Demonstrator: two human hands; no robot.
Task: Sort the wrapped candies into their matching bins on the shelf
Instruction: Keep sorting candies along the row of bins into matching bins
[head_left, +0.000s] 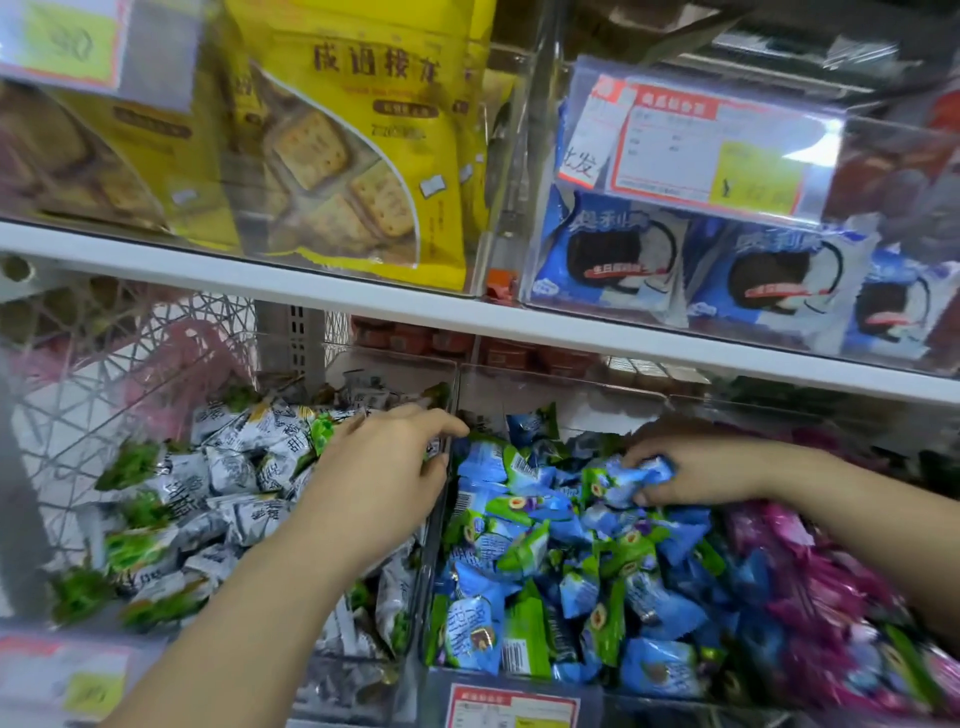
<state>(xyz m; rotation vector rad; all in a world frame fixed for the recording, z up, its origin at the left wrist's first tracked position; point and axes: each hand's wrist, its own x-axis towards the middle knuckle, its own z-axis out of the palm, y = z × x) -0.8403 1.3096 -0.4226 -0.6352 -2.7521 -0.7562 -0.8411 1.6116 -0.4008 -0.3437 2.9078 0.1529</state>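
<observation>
Candy in a blue wrapper (644, 470) is pinched by the curled fingers of the right hand (696, 467), over the middle bin (649, 706) (heaped with blue-and-green sweets (519, 551)). The left hand (384, 467) is spread loosely over the silver candies (234, 493) in the neighbouring bin (337, 686); whether anything is held cannot be told.

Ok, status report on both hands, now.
Left hand over white-green candies, grip unclear. Right hand gripping blue candy over blue-green pile. Nothing in the way.
</observation>
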